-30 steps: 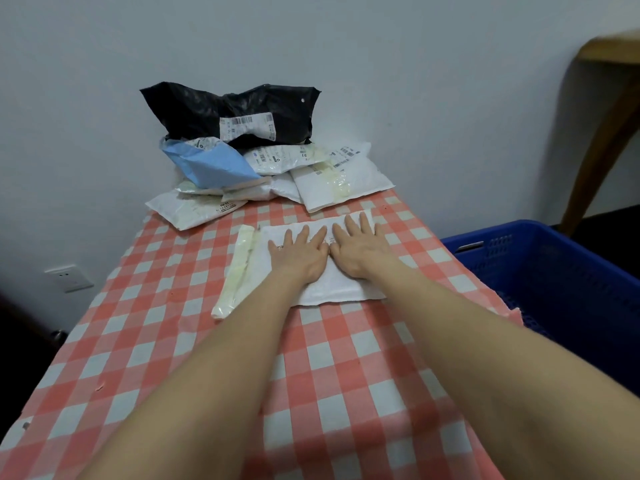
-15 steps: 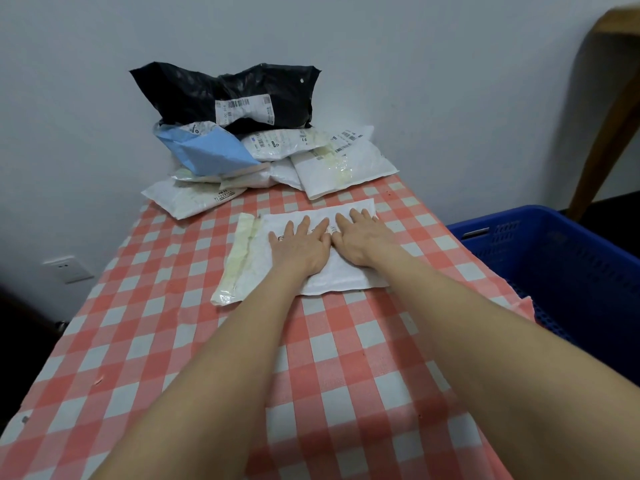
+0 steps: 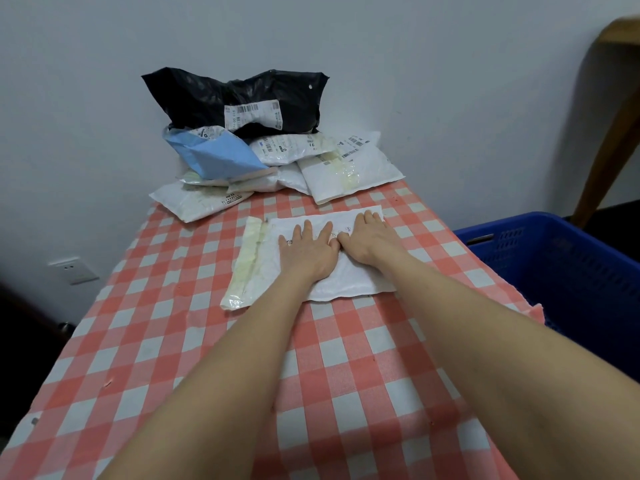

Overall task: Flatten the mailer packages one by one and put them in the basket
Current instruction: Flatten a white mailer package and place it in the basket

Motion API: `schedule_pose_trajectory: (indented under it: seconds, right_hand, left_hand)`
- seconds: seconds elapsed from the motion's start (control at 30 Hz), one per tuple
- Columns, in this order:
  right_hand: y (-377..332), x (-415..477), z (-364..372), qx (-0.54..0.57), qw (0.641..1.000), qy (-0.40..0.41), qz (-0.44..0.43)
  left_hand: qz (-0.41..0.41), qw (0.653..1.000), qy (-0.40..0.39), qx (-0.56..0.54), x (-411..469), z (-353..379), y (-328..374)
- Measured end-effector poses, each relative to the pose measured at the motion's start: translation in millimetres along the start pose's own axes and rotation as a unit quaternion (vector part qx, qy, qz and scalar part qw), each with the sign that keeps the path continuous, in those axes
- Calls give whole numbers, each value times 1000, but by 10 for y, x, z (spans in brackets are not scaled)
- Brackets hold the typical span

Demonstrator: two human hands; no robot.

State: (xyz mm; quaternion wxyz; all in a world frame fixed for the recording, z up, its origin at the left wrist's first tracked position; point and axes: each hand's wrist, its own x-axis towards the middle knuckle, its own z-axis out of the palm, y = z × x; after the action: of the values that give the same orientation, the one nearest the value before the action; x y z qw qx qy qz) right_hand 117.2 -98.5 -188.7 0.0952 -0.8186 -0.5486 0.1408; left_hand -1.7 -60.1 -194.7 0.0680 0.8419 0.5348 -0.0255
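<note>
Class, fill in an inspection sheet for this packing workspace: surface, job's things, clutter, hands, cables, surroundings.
Surface: red-and-white checked tablecloth.
Job's things: white mailer lying flat in the middle; pile of mailers at the far edge, black mailer on top; blue basket off the tablecloth's right edge, contents not visible.
Clutter: nothing seen.
Hands: left hand and right hand side by side, fingers straight, pressing on the white mailer.
Cables: nothing seen.
Surroundings: grey wall; socket low on the left; wooden leg far right.
</note>
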Motion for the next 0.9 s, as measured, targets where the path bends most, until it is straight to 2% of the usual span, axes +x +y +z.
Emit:
schedule_pose_trajectory:
  seconds: [0.13,0.23,0.3,0.4,0.53,0.73,0.9]
  right_hand:
    - [-34,-6,-89,-32,999,-15,4]
    - [-130,6,-128,-79,996,19,-30]
    - [-165,8,-99,-92,994,8,-54]
    - [-131,35,-1,-92,995,-27,-37]
    - [-125,52,21,-86,996,-16,-31]
    - [-66,-116,-80,0,1000,6,-25]
    - [-134,-386,-28,-72,994,44,-71]
  left_hand:
    - [22,999,-14,-19,0,-168,-124]
    - [5,1000,27,-7,59,-261,-322]
    - [-10,1000,11,-3,71,-226,-422]
    - [-27,999,-17,-6,74,-116,-482]
    - [-27,999,-6,-16,87,-83,-494]
    - [17,998,27,-63,-101,-161,-575]
    - [46,998,42,-27,-336,-134,-416]
